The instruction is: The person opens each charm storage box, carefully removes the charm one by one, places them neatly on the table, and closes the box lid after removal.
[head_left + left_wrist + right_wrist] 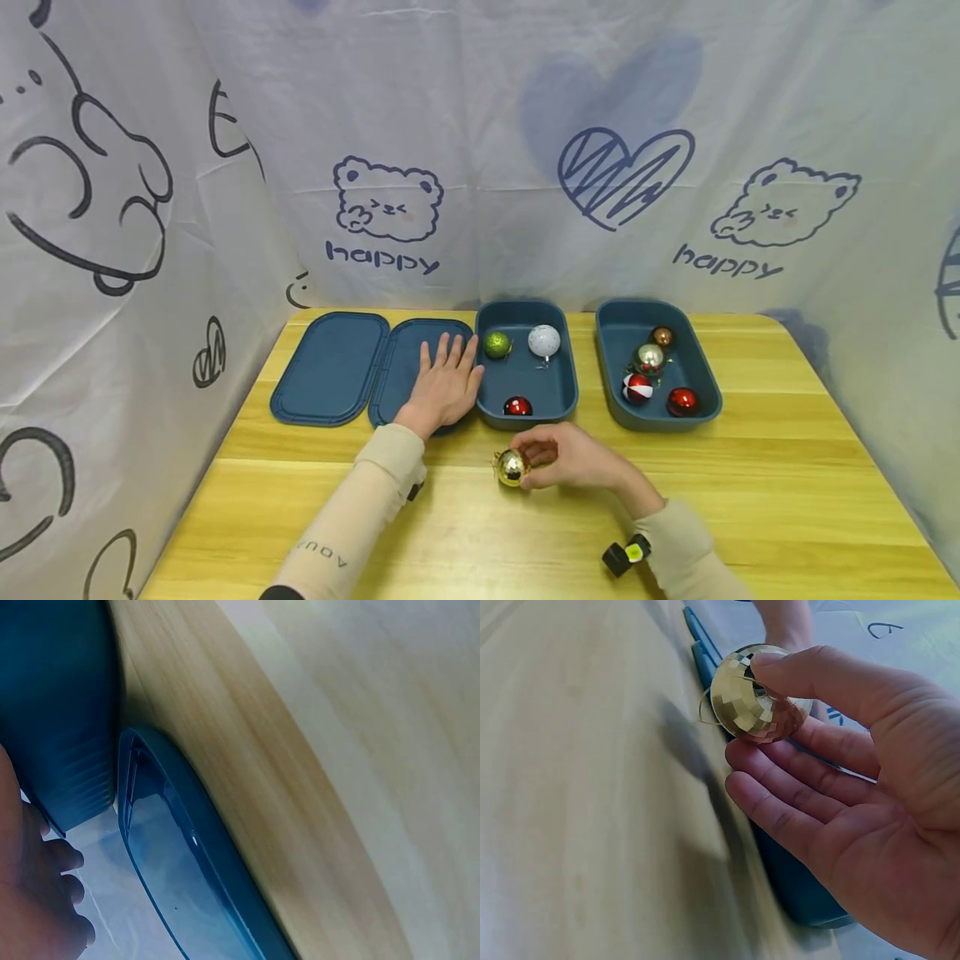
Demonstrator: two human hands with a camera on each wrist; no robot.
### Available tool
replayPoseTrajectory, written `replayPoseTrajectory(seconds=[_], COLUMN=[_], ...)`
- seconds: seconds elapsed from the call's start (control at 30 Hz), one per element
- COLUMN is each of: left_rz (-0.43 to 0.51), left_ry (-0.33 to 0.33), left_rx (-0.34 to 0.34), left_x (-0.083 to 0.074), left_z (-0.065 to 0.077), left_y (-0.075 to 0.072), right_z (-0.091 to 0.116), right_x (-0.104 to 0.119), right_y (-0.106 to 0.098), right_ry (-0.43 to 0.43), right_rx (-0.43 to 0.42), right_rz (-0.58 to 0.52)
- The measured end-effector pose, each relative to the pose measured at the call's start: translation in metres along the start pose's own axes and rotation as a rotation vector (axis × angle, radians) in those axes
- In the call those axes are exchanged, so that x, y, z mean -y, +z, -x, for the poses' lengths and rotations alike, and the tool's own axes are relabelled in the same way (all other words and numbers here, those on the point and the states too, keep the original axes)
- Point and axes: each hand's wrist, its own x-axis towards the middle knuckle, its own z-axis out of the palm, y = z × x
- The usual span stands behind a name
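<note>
My right hand (573, 457) pinches a shiny gold faceted bauble (511, 467) between thumb and fingers, just in front of the left blue box (536, 393). In the right wrist view, the gold bauble's thin string loop hangs out to one side. My left hand (447, 382) lies with fingers straight and spread over the right-hand blue lid (397, 379), its thumb side close to the left box. Whether it touches the box wall cannot be told. Inside that box lie a green glittery bauble (497, 344), a white bauble (543, 340) and a red bauble (517, 406).
On the right, a second blue box (651, 417) holds several baubles, among them a red one (683, 402) and a red-and-white one (637, 387). Another blue lid (327, 367) lies at the far left of the wooden table (795, 467). A printed cloth (495, 208) hangs behind.
</note>
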Motion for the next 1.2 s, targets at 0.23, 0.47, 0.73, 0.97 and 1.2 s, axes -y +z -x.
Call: replayPoseTrajectory(seconds=[0.23,0.47,0.73,0.97,1.2], left_rz=[0.003,0.005,0.015,0.029,0.041], left_ry=[-0.004,-0.008,-0.003,0.004,-0.001], left_rx=[0.015,0.033,0.035,0.031,0.038], left_x=[0.000,0.000,0.001,0.002,0.003], left_z=[0.001,0.001,0.001,-0.001,-0.002], left_y=[-0.002,-0.003,-0.004,-0.004,-0.003], right_z=[0.001,0.001,-0.001,-0.001,-0.002], right_x=[-0.005,-0.003,0.000,0.003,0.005], right_y=[0.006,0.009,0.011,0.011,0.012], right_ry=[0.042,0.065,0.059,0.060,0.085], right_rx=[-0.003,-0.010,-0.018,-0.027,-0.035], right_rz=[-0.001,0.035,0.102,0.149,0.151])
